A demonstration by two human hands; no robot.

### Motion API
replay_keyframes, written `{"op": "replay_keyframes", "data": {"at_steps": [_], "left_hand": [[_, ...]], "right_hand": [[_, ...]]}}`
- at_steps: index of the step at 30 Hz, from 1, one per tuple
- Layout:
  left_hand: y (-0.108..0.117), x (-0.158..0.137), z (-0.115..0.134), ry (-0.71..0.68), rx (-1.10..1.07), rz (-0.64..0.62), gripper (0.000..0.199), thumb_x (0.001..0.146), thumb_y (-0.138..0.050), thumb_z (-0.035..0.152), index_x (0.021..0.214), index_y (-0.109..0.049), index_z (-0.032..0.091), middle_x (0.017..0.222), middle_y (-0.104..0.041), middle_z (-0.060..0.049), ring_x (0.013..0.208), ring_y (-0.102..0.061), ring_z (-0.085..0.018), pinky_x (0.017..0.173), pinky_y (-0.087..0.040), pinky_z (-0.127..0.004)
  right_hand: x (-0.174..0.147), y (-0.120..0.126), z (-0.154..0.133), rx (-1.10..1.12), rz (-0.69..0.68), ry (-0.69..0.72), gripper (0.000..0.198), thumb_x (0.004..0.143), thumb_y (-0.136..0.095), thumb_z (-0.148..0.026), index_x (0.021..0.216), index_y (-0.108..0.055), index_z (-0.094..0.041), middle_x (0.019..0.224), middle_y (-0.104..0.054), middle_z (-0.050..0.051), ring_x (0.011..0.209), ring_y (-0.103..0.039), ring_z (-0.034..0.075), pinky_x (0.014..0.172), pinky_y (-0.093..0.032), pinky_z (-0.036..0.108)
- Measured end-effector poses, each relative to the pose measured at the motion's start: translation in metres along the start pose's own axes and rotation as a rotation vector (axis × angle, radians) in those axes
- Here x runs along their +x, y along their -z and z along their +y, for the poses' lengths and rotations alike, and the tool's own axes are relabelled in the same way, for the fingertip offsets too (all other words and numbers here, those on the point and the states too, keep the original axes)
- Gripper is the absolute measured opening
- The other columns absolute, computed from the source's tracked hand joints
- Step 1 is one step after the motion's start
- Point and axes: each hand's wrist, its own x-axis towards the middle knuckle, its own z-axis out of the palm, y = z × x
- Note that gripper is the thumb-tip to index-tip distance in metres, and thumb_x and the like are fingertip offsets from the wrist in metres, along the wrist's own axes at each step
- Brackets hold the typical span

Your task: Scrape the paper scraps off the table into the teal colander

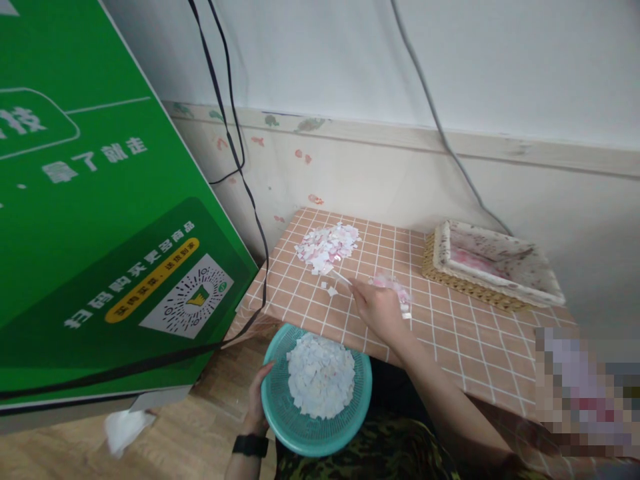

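Observation:
My left hand (pixel 258 395) is closed on the left rim of a round turquoise plastic colander (pixel 277 427), held below the table edge. Inside the colander lies a heap of small white flat pieces (pixel 320 377), like cut paper. Over the table my right hand (pixel 377 308) is closed around a thin white stick (pixel 341 276). The stick's far end reaches the near edge of a pile of white and pinkish pieces (pixel 327 245); its tip is hard to make out. A few loose white bits (pixel 330 289) lie near the stick. Partly behind my right hand sits a smaller pinkish heap (pixel 395 288).
A checked brown tablecloth (pixel 450 340) covers the table against the wall. A cloth-lined wicker basket (pixel 493 267) stands at the back right. To the left rises a large green printed panel (pixel 125 220), with a black strap (pixel 257 220) hanging before it. White plastic (pixel 125 428) lies on the floor.

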Motion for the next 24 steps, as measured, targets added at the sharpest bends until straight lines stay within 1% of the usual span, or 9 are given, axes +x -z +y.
{"op": "replay_keyframes", "data": {"at_steps": [3,6,8,12,17,21,24], "left_hand": [[0.003,0.0,0.01,-0.034,-0.016,-0.002,0.014,0.065,-0.066,0.023,0.072,-0.072,0.012,0.067,-0.073,-0.006,0.062,-0.067,-0.023,0.064,-0.053,-0.035],[0.002,-0.004,0.019,0.006,-0.009,-0.046,0.016,0.068,-0.066,0.025,0.072,-0.072,0.011,0.066,-0.073,-0.007,0.059,-0.066,-0.021,0.064,-0.052,-0.033],[0.0,-0.007,0.023,0.039,-0.001,-0.072,0.016,0.069,-0.066,0.026,0.072,-0.072,0.011,0.062,-0.072,-0.007,0.056,-0.065,-0.02,0.061,-0.052,-0.033],[-0.003,-0.011,0.028,0.039,0.021,-0.121,0.016,0.069,-0.066,0.025,0.075,-0.072,0.011,0.064,-0.072,-0.007,0.055,-0.064,-0.02,0.059,-0.051,-0.032],[0.0,-0.01,0.028,0.012,0.026,-0.125,0.016,0.069,-0.066,0.024,0.076,-0.072,0.011,0.065,-0.072,-0.006,0.056,-0.064,-0.019,0.059,-0.051,-0.031],[0.0,-0.011,0.027,-0.005,0.029,-0.135,0.017,0.068,-0.066,0.025,0.076,-0.072,0.012,0.063,-0.071,-0.005,0.056,-0.064,-0.02,0.059,-0.051,-0.033],[-0.001,-0.012,0.028,0.008,0.022,-0.124,0.015,0.068,-0.067,0.024,0.073,-0.072,0.012,0.062,-0.071,-0.005,0.055,-0.064,-0.019,0.059,-0.051,-0.032]], "right_hand": [[0.004,-0.001,-0.001,0.026,-0.064,0.073,0.033,0.087,-0.042,-0.019,0.113,-0.063,-0.022,0.081,-0.071,0.006,0.066,-0.064,0.018,0.058,-0.039,0.026],[0.006,0.0,-0.002,0.077,-0.11,0.13,0.031,0.088,-0.042,-0.02,0.109,-0.064,-0.022,0.085,-0.072,0.006,0.069,-0.064,0.017,0.059,-0.04,0.025],[0.008,0.002,-0.001,0.129,-0.099,0.134,0.03,0.089,-0.042,-0.021,0.108,-0.065,-0.022,0.09,-0.072,0.006,0.072,-0.065,0.017,0.062,-0.042,0.025],[0.016,0.003,0.001,0.198,-0.053,0.138,0.031,0.089,-0.042,-0.021,0.111,-0.064,-0.022,0.096,-0.071,0.004,0.076,-0.065,0.016,0.065,-0.043,0.024],[0.018,0.008,0.0,0.122,0.001,0.114,0.03,0.089,-0.042,-0.024,0.11,-0.064,-0.023,0.078,-0.072,0.003,0.064,-0.063,0.015,0.057,-0.038,0.025],[0.014,0.011,-0.002,0.075,-0.02,0.155,0.029,0.089,-0.041,-0.024,0.106,-0.065,-0.021,0.072,-0.069,0.003,0.06,-0.06,0.014,0.054,-0.033,0.025],[0.012,0.013,-0.004,0.047,-0.033,0.155,0.028,0.089,-0.04,-0.024,0.101,-0.066,-0.021,0.068,-0.068,0.003,0.057,-0.058,0.014,0.053,-0.03,0.026]]}}
